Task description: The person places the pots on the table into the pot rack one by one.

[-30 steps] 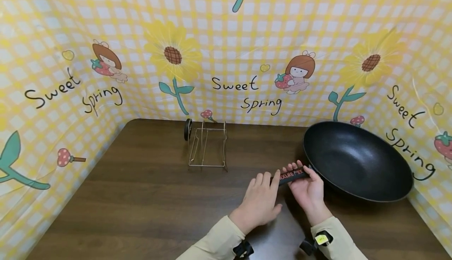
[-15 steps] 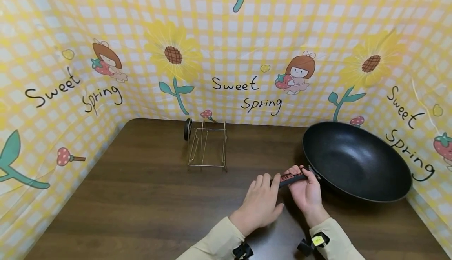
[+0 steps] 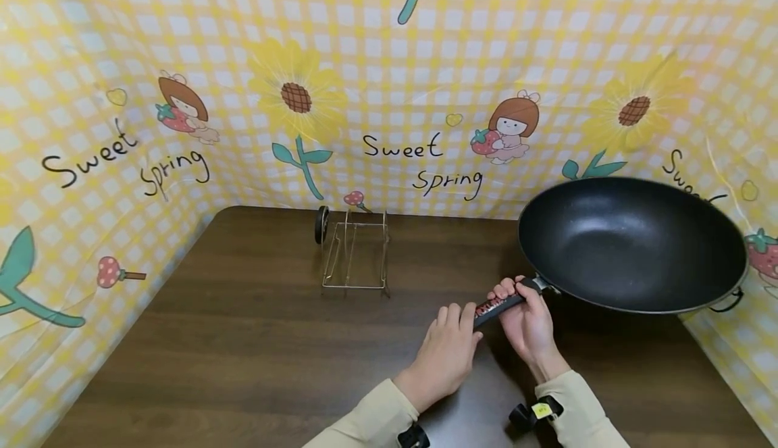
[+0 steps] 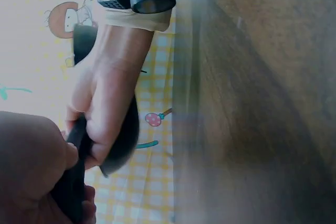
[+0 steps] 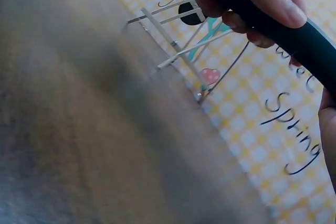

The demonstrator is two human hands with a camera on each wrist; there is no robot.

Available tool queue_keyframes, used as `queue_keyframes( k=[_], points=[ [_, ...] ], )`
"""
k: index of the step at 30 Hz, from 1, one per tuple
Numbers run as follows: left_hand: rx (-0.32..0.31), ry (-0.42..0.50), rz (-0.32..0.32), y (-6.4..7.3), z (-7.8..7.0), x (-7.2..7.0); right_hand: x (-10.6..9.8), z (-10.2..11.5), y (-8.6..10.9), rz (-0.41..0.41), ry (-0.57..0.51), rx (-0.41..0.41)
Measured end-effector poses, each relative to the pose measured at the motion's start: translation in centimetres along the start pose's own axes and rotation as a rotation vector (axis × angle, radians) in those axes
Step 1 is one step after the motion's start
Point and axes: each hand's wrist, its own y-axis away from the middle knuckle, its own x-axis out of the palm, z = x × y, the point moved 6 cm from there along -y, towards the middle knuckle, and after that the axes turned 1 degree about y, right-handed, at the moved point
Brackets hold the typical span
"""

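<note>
Head cam: I see the pan point(image 3: 632, 245) over the right side of the table point(image 3: 243, 340), tilted, its dark inside in view. A loop point(image 3: 729, 301) sits on its far rim. Both hands grip the handle point(image 3: 495, 307): right hand point(image 3: 529, 323) near the pan, left hand point(image 3: 442, 352) at the free end. Wire rack point(image 3: 355, 255) stands toward the back, left of the pan and well apart; black disc point(image 3: 321, 225) at its left end. Checked cloth point(image 3: 389, 83) behind.

Left wrist cam: picture sideways. Fingers wrap the handle; cloth shows between pan and table, so I read the pan as off the surface.

Right wrist cam: near surface blurred. Handle firmly held, thumb along it; rack beyond.
</note>
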Motion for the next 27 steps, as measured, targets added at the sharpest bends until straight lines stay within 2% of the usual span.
queue_keyframes(
  k=[2,4,7,11,15,18,22,24,27],
  points=[
    [0.003,0.049,0.008,-0.1,0.3,0.0,0.6,0.3,-0.2,0.023,0.056,-0.014],
    [0.003,0.132,0.049,-0.3,0.5,-0.2,1.1,0.5,-0.4,0.044,0.099,-0.026],
    [-0.012,0.280,0.147,-0.7,0.9,-0.5,2.0,0.9,-0.6,0.067,0.153,-0.041],
    [-0.070,0.524,0.285,-1.1,1.8,-0.8,3.0,1.2,-0.9,0.090,0.233,-0.061],
    [-0.128,0.781,0.384,-1.3,2.7,-1.0,4.0,1.3,-1.0,0.127,0.292,-0.075],
    [-0.159,1.034,0.475,-1.2,3.0,-0.8,4.6,1.3,-1.1,0.157,0.311,-0.075],
    [-0.161,1.368,0.607,-0.8,2.9,-0.5,5.4,1.1,-1.1,0.192,0.343,-0.058],
    [-0.148,1.479,0.663,-0.5,2.9,-0.5,5.8,1.0,-1.1,0.212,0.360,-0.047],
    [-0.139,1.580,0.736,0.1,2.9,-0.6,6.5,0.8,-1.1,0.248,0.372,-0.032]
  ],
)
